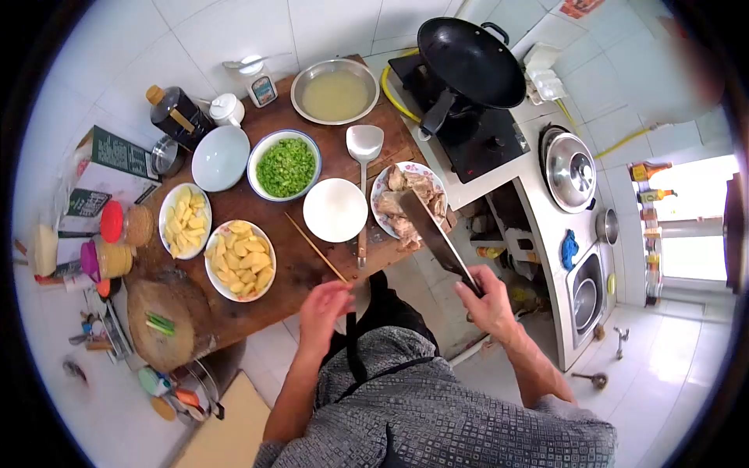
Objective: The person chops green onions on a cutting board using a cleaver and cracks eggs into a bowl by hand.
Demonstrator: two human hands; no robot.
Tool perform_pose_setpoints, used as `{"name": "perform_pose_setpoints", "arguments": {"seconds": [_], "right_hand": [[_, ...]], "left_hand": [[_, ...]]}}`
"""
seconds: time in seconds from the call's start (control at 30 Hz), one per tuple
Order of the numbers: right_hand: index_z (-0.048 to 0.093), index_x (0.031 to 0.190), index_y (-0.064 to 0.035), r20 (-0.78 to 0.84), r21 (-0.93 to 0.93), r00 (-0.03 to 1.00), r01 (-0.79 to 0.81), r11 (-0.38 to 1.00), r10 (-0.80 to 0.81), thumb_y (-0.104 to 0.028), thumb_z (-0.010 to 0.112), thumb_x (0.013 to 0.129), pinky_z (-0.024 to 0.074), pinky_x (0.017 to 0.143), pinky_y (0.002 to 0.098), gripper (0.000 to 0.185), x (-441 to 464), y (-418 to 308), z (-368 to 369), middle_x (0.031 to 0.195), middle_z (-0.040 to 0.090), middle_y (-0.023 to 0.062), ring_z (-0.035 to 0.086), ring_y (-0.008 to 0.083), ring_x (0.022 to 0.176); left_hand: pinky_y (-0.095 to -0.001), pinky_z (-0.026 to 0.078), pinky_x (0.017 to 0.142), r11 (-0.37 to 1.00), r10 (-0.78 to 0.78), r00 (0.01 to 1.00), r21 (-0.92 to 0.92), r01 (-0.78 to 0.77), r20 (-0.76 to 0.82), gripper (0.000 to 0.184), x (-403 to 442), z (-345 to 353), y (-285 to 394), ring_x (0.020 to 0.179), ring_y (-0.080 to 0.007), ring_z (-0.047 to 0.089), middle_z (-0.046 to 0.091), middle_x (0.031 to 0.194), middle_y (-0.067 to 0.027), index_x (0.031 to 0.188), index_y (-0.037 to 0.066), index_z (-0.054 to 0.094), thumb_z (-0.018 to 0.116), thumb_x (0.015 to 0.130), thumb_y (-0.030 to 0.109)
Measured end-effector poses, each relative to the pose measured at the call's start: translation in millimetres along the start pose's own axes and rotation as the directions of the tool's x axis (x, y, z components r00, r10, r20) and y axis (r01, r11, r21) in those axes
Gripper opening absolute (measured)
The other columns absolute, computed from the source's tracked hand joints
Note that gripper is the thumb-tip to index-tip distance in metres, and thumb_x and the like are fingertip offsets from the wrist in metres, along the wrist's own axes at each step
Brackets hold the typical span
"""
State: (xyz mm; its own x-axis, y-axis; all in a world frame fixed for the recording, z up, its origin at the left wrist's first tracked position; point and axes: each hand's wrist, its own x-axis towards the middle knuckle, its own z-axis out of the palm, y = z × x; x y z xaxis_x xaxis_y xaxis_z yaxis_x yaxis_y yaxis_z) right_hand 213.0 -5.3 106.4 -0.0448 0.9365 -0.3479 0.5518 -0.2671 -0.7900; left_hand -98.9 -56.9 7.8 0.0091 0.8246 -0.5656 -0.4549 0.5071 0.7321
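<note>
My right hand (pixel 490 301) grips the handle of a cleaver (pixel 438 238), its blade pointing up and left over a floral plate (pixel 376 189) of meat pieces (pixel 413 191). Whether the blade touches the meat, I cannot tell. In front of my body, my left hand (pixel 321 310) is loosely bent with its fingers apart. Its fingertips are by the near end of the chopsticks (pixel 314 246) on the wooden table. A white bowl (pixel 335 210) and a metal spatula (pixel 363 168) lie between the chopsticks and the meat plate.
Left on the table (pixel 257 204) are potato chunks (pixel 242 257) in bowls, chopped greens (pixel 286 168), a cutting board (pixel 160 320) with scallion pieces (pixel 161 323), jars and a sauce bottle (pixel 178 113). A metal basin (pixel 335 92) stands behind. To the right are a wok (pixel 476 62) on a stove and a sink (pixel 587 300).
</note>
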Motion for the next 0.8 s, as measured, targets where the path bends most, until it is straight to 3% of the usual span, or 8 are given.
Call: {"name": "perform_pose_setpoints", "arguments": {"seconds": [0.17,0.37,0.43,0.5,0.6,0.7,0.77,0.8], "right_hand": [[0.061,0.122,-0.0040,0.062,-0.083,0.996,0.067,0.994,-0.062,-0.016,0.071,0.093,0.0382,0.052,0.0261,0.033,12.5,29.1,-55.0,0.063,0.052,-0.0002,0.046,0.0059,0.058],[0.064,0.125,-0.0020,0.234,-0.101,0.964,0.153,0.983,-0.126,-0.018,0.069,0.096,0.0453,0.057,0.0286,0.034,23.2,45.6,-82.8,0.073,0.060,0.0082,0.049,0.0098,0.063],[0.065,0.125,-0.0020,0.320,-0.124,0.934,0.210,0.970,-0.162,-0.017,0.069,0.096,0.0478,0.059,0.0298,0.033,35.4,52.9,-91.1,0.079,0.066,0.0106,0.054,0.0111,0.065],[0.067,0.124,-0.0019,0.396,-0.149,0.894,0.288,0.946,-0.210,-0.020,0.069,0.096,0.0503,0.061,0.0306,0.034,55.7,62.6,-98.9,0.093,0.073,0.0164,0.062,0.0137,0.068],[0.066,0.125,-0.0017,0.485,-0.056,0.820,0.377,0.925,-0.305,-0.021,0.067,0.097,0.0495,0.059,0.0310,0.034,100.8,81.9,-102.3,0.087,0.072,0.0162,0.063,0.0137,0.065],[0.065,0.126,-0.0012,0.635,-0.107,0.747,0.336,0.936,-0.196,-0.023,0.065,0.099,0.0490,0.056,0.0322,0.035,141.8,88.9,-112.0,0.081,0.071,0.0168,0.063,0.0148,0.062],[0.065,0.126,-0.0016,0.649,0.037,0.646,0.501,0.865,-0.402,-0.023,0.064,0.100,0.0480,0.054,0.0330,0.034,167.0,94.3,-111.2,0.076,0.069,0.0168,0.061,0.0155,0.057],[0.065,0.126,-0.0020,0.727,-0.069,0.628,0.469,0.881,-0.277,-0.024,0.064,0.100,0.0505,0.058,0.0343,0.034,175.9,86.0,-116.1,0.084,0.071,0.0183,0.066,0.0202,0.063]], "left_hand": [[-0.0334,0.058,0.085,0.996,-0.087,0.993,0.022,0.085,0.074,0.037,63.6,92.4,-73.5,0.104,-0.0186,0.066,0.066,0.120,-0.0115,0.126,0.000,0.057,0.070,0.096,0.018],[-0.0294,0.055,0.079,0.977,0.111,0.979,0.201,-0.075,-0.171,0.049,110.5,146.8,-124.9,0.097,-0.0148,0.063,0.064,0.109,-0.0095,0.122,-0.003,0.056,0.080,0.087,0.022],[-0.0280,0.052,0.078,0.922,0.289,0.915,0.338,-0.187,-0.282,0.049,119.4,158.4,-135.5,0.095,-0.0148,0.064,0.065,0.109,-0.0103,0.118,-0.003,0.056,0.082,0.085,0.023],[-0.0306,0.053,0.080,0.938,0.318,0.866,0.258,-0.230,-0.386,0.042,134.2,169.8,-141.5,0.091,-0.0173,0.067,0.068,0.103,-0.0109,0.106,-0.003,0.060,0.082,0.083,0.024],[-0.0276,0.052,0.074,0.972,0.233,0.848,0.152,-0.182,-0.476,0.030,143.8,177.0,-149.8,0.082,-0.0137,0.065,0.067,0.090,-0.0078,0.101,-0.001,0.061,0.076,0.090,0.022],[-0.0255,0.052,0.071,0.976,0.188,0.799,0.021,-0.215,-0.571,0.026,134.2,196.0,-146.7,0.080,-0.0108,0.064,0.066,0.088,-0.0050,0.101,-0.001,0.060,0.072,0.094,0.021],[-0.0268,0.053,0.070,0.975,0.171,0.784,-0.011,-0.220,-0.596,0.022,130.7,202.9,-137.2,0.079,-0.0108,0.063,0.067,0.090,-0.0046,0.103,0.000,0.059,0.069,0.097,0.019],[-0.0280,0.054,0.069,0.974,0.138,0.786,-0.063,-0.219,-0.603,0.018,127.9,208.4,-141.5,0.079,-0.0109,0.063,0.068,0.092,-0.0043,0.105,0.000,0.059,0.066,0.099,0.016]]}}
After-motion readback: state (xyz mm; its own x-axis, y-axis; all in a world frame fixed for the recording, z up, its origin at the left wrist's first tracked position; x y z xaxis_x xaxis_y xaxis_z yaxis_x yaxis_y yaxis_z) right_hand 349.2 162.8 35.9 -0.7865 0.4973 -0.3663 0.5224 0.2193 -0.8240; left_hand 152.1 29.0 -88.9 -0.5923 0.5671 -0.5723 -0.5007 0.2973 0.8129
